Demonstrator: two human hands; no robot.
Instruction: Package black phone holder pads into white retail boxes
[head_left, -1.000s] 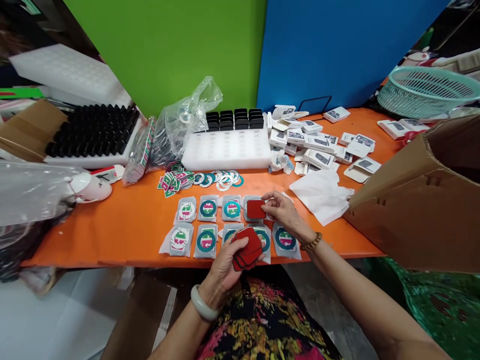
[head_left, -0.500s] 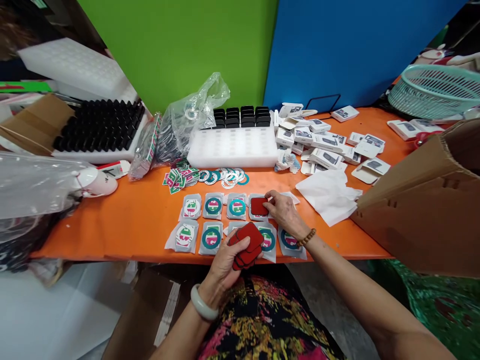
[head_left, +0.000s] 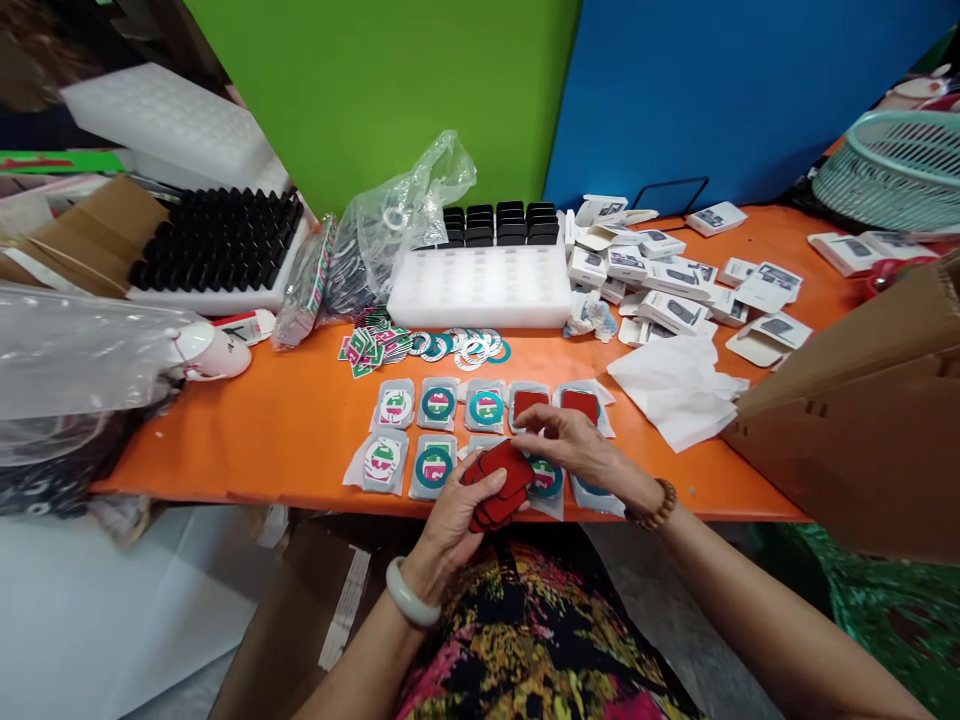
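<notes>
Left hand (head_left: 454,510) grips red pads (head_left: 506,478) | right hand (head_left: 571,442) at their edge, hold unclear | two packets (head_left: 579,403) red-topped, several rings (head_left: 433,467) uncovered

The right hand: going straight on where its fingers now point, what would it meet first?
Probably the fanned stack of red, rounded-square pieces in the left hand; depth is unclear, so the right hand might pass above it.

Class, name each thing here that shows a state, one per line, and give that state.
Left hand: closed around the held red pads
Held red pads: stacked, unevenly overlapping
Right hand: fingers bent beside the stack; contact unclear
Printed cards: loose, overlapping
Rings: loose, overlapping
Small white boxes: heaped, some flaps open
White paper: creased, unfolded
Clear plastic bag: crumpled
</notes>
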